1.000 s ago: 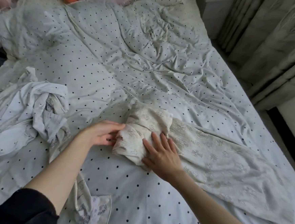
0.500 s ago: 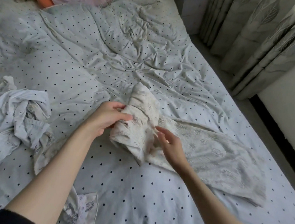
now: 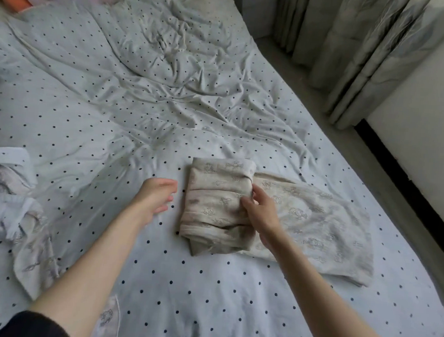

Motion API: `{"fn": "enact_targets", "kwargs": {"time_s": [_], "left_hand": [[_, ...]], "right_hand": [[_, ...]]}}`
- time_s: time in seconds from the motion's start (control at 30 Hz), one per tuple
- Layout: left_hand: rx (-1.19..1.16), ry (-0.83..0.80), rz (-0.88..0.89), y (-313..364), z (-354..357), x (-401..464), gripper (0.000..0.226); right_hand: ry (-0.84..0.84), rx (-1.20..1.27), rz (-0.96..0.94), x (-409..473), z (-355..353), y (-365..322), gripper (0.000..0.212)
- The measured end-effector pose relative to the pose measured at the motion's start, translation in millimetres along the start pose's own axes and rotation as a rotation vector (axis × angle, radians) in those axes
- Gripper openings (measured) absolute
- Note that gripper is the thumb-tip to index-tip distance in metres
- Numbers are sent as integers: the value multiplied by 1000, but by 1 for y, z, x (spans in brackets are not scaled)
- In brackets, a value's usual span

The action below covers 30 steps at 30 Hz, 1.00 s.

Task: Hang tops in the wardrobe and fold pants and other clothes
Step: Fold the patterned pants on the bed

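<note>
Cream printed cotton pants [image 3: 278, 215] lie on the polka-dot bed sheet [image 3: 205, 300], right of centre; the left part is rolled into a thick fold, the rest spread flat toward the right. Right hand [image 3: 261, 215] grasps the fold's right edge, fingers curled on the cloth. Left hand [image 3: 155, 197] hangs released just left of the fold, not touching it. Judgement: keep edges square, press the fold flat, then turn it over the spread part. Versus 0.5 s ago: left hand has let go; the lifted fold now lies flat.
</note>
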<state>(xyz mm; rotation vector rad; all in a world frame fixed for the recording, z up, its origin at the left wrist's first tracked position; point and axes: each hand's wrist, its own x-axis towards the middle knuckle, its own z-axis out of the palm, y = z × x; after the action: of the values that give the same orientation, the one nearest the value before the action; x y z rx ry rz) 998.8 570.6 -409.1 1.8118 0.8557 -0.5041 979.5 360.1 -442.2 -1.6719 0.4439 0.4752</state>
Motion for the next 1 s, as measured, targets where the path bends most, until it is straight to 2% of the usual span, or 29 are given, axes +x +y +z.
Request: {"fn": "enact_targets", "kwargs": {"time_s": [0.1,0.17,0.23,0.33,0.4,0.47,0.6,0.8,0.9,1.0], "left_hand": [[-188,-165,-225,-8,-4,8,27],[-290,-233,-293,-12,-1,12,28],[-332,-274,-318,-14,5,14,20],[-294,-360,-292,-15,19,11,8],[-182,-366,-218,-16,31,6,14],[-114,-293,-132,-15,41,0,24],[-34,-190,31,-3,32,-8,32],[106,-39,255,37,-10,-26,32],[210,-58,321,44,0,-38,31],[248,-132,390,38,33,-48,32]], "right_hand": [[181,-339,-132,1,4,11,53],[221,-526,-321,-7,8,20,57],[116,-738,-458,-16,12,33,61],[-41,-921,-412,-18,14,52,69],[-69,-949,-377,-15,14,59,71],[-93,-959,-376,-13,15,61,72],[-146,-881,-414,-12,24,59,74],[-350,-561,-415,-6,61,20,67],[-329,-288,-289,-6,49,13,53],[-219,-42,-131,-18,12,22,39]]}}
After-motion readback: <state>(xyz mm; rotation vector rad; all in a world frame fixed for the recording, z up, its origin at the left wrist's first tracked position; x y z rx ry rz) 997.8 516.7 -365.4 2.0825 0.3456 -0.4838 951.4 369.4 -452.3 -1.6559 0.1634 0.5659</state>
